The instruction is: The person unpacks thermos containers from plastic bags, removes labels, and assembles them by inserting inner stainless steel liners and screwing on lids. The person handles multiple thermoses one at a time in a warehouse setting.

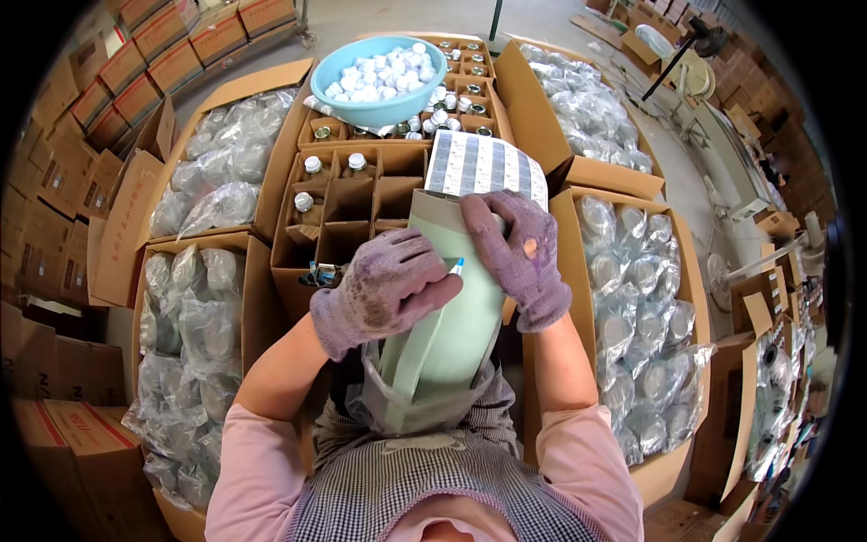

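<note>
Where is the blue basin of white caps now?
In the head view, the blue basin sits near the top, left of centre, beyond the left hand and up-left of the printed sheet.

Package (461,330) held at centre. Basin (379,115) of caps (384,77) set atop divided carton (502,122), 11–12 o'clock; capped bottles (358,165) seated in nearer carton (348,194), 11 o'clock. Bagged glassware (637,316) packed into cartons (571,262) at 1, 3, 9, 10.

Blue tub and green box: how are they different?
The tub is round, while the box is long with straight edges. The tub is light blue; the box is pale green. The tub holds white caps; the box has the right hand on it. Both have pale colours.
</note>
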Demonstrator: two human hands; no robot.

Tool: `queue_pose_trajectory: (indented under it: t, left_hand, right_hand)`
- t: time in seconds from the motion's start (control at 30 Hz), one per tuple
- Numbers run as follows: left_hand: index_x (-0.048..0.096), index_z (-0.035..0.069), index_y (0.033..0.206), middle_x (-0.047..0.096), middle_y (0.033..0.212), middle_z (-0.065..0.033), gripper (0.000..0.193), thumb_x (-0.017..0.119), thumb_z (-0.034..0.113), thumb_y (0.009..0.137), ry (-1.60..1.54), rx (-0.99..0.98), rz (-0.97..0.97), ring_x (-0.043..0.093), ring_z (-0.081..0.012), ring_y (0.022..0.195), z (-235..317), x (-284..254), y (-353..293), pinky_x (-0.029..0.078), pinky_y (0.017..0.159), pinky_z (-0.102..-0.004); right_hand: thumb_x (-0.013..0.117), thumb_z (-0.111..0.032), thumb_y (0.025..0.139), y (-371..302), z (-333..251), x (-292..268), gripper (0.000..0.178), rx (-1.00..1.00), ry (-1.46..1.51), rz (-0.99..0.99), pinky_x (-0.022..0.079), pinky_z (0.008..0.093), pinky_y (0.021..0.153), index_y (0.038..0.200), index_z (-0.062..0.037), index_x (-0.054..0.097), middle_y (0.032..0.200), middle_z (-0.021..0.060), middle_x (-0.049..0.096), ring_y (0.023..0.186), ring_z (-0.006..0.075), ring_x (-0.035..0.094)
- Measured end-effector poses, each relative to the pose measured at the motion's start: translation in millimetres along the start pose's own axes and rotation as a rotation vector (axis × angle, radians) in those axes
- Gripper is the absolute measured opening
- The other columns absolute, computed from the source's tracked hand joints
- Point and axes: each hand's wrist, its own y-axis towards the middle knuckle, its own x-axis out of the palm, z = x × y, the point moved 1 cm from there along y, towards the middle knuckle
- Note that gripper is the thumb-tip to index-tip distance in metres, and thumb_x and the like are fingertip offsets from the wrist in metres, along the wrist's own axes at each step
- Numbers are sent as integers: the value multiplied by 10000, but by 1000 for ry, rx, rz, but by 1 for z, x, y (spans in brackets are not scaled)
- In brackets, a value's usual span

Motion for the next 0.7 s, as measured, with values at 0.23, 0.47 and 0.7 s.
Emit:
queue_pose_trajectory:
  t: [0.23,0.47,0.7]
  left_hand:
    - [589,86,778,597,841,-16,221,793,138,712,309,215,8,602,-241,794,3,0,-15,502,693,-364]
    - [638,14,793,582,700,-41,119,665,71,893,-504,-392,442,552,-133,658,-23,-34,-34,463,602,-300]
    - [681,46,903,584,704,11,208,680,252,939,-655,-1016,-223,515,-70,632,-162,82,-60,420,562,-243]
  right_hand:
    - [635,-169,901,1,0,2,136,29,46,34,492,389,680,985,-120,730,834,85,702,752,279,658]
    - [638,-166,897,-11,6,-10,164,299,204,67,514,383,750,932,-31,727,848,139,713,784,312,669]
    - [522,-236,982,-39,8,-41,347,646,312,23,482,321,798,1006,50,716,929,115,698,847,190,628]
